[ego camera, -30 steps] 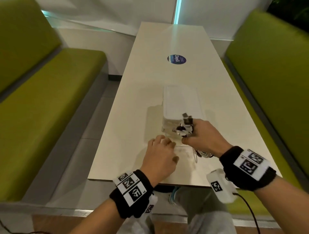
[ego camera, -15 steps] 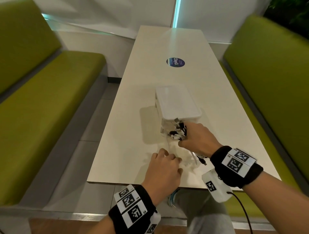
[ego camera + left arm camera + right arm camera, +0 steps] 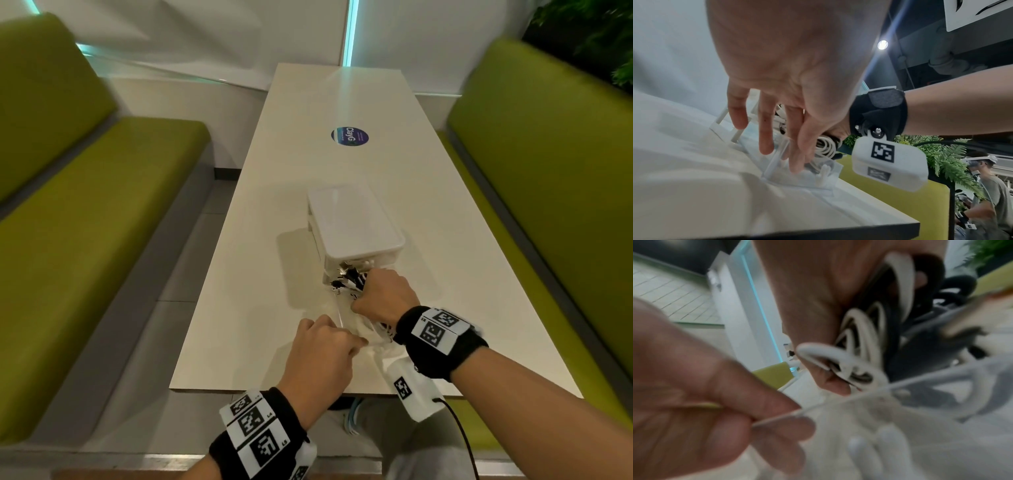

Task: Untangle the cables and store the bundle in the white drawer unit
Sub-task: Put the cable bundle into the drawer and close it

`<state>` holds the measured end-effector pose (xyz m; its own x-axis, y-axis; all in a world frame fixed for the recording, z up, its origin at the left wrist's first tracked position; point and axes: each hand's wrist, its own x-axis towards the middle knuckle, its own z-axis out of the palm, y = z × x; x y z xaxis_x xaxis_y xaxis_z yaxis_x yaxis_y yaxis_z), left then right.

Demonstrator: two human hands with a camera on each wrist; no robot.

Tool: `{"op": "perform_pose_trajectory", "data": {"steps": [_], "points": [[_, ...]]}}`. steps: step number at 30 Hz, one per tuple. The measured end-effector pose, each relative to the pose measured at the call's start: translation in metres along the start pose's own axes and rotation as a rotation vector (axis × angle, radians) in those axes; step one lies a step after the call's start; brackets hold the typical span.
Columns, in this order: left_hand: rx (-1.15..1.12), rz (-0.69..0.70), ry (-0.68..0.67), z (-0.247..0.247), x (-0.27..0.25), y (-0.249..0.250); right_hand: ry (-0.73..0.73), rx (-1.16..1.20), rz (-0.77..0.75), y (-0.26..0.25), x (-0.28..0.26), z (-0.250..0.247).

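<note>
The white drawer unit (image 3: 352, 222) stands mid-table, and its clear drawer (image 3: 342, 318) is pulled out toward me. My right hand (image 3: 383, 294) grips the coiled bundle of black and white cables (image 3: 349, 277) just in front of the unit, over the drawer. Their plugs stick out toward the unit. The right wrist view shows the coils (image 3: 865, 337) in that hand's fist (image 3: 807, 305). My left hand (image 3: 325, 346) pinches the drawer's thin rim (image 3: 859, 395) between thumb and fingers (image 3: 777, 415). In the left wrist view the fingers (image 3: 764, 138) reach down into the drawer (image 3: 797, 177) beside the coils (image 3: 826, 148).
Green benches (image 3: 102, 222) (image 3: 548, 171) flank the long white table (image 3: 239, 308). A round blue sticker (image 3: 350, 136) lies beyond the unit. The table's near edge (image 3: 274, 390) is just below my hands. A person (image 3: 990, 194) and plants show at the right of the left wrist view.
My left hand has drawn the clear drawer out toward me. My right hand has lowered the cable bundle from the unit's top front edge down over the drawer.
</note>
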<state>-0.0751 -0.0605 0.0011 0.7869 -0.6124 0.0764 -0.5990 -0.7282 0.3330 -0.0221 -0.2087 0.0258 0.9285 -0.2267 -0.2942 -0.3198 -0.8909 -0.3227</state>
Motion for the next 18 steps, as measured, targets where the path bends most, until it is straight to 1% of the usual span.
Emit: {"op": "perform_pose_trajectory", "data": {"steps": [3, 4, 8, 9, 10, 11, 12, 13, 14, 15, 16, 18], "points": [[-0.010, -0.056, -0.039, -0.005, 0.005, -0.004, -0.049, 0.169, 0.036, 0.005, 0.007, 0.000], [-0.015, -0.064, -0.046, -0.006, 0.007, -0.004, -0.050, 0.187, 0.028, 0.006, 0.009, 0.000], [-0.049, -0.040, -0.109, -0.010, 0.011, -0.006, -0.043, 0.141, 0.000, 0.006, 0.010, 0.001], [-0.093, -0.034, -0.099, -0.013, 0.011, -0.007, -0.043, 0.134, 0.001, 0.006, 0.011, 0.002], [-0.170, -0.053, -0.056, -0.016, 0.012, -0.008, -0.040, 0.130, 0.000, 0.006, 0.012, 0.003], [-0.258, -0.086, 0.022, -0.021, 0.013, -0.008, -0.034, 0.130, -0.003, 0.006, 0.013, 0.003], [-0.326, -0.104, 0.137, -0.023, 0.016, -0.009, -0.025, 0.130, -0.014, 0.005, 0.014, 0.003], [-0.352, -0.090, 0.238, -0.024, 0.020, -0.009, -0.013, 0.126, -0.034, 0.005, 0.014, 0.003], [-0.342, -0.054, 0.283, -0.024, 0.024, -0.008, 0.002, 0.117, -0.053, 0.004, 0.014, 0.002], [-0.312, -0.005, 0.277, -0.022, 0.029, -0.006, 0.029, 0.107, -0.069, 0.004, 0.013, 0.003], [-0.265, 0.036, 0.236, -0.021, 0.033, -0.003, 0.062, 0.099, -0.074, 0.003, 0.011, 0.003], [-0.187, 0.068, 0.158, -0.018, 0.040, 0.001, 0.126, 0.126, -0.065, 0.003, 0.006, 0.005]]}}
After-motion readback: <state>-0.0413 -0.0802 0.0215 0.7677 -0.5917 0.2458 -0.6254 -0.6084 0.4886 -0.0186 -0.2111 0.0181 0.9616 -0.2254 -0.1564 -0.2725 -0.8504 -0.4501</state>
